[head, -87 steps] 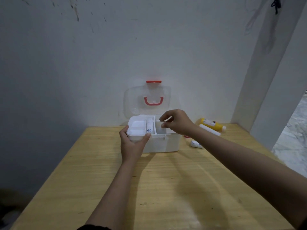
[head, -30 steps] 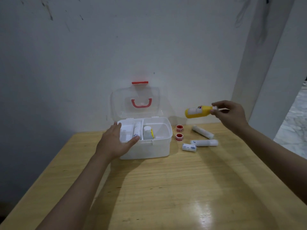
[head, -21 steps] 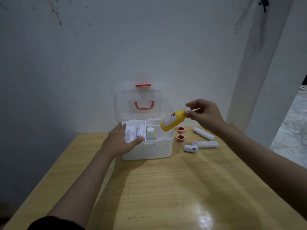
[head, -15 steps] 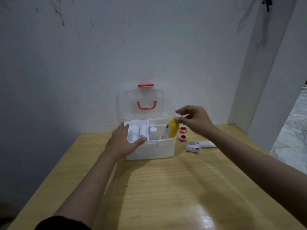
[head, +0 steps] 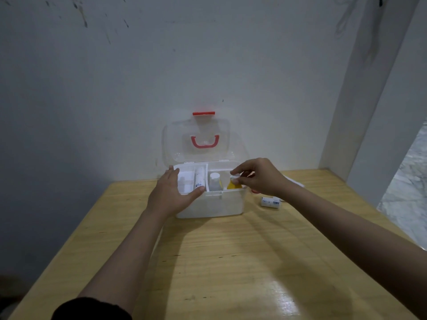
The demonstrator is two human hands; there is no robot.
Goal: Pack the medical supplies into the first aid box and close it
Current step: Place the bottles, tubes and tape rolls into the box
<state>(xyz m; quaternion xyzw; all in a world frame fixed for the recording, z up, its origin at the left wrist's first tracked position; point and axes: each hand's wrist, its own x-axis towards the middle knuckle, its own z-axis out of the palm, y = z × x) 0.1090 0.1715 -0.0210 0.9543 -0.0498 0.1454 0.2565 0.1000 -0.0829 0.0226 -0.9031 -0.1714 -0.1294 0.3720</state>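
Observation:
The white first aid box (head: 221, 205) stands open on the wooden table, its clear lid (head: 196, 139) with a red handle leaning against the wall. My left hand (head: 171, 195) rests on the box's front left corner, thumb on the rim. My right hand (head: 258, 177) pinches the white cap of the yellow bottle (head: 233, 185), which stands upright in the box's right compartment. A small white bottle (head: 215, 181) stands beside it and a white tube (head: 199, 179) lies in the left tray. A white roll (head: 270, 201) lies on the table right of the box.
The table (head: 231, 262) butts against a white wall at the back and a pillar at the right. A bit of a red tape roll (head: 255, 191) and a white tube (head: 293, 181) show behind my right wrist. The table's right edge drops to a marble floor.
My right hand carried the yellow bottle from the right side of the table over the box and lowered it upright into the right compartment. My left hand stayed on the box.

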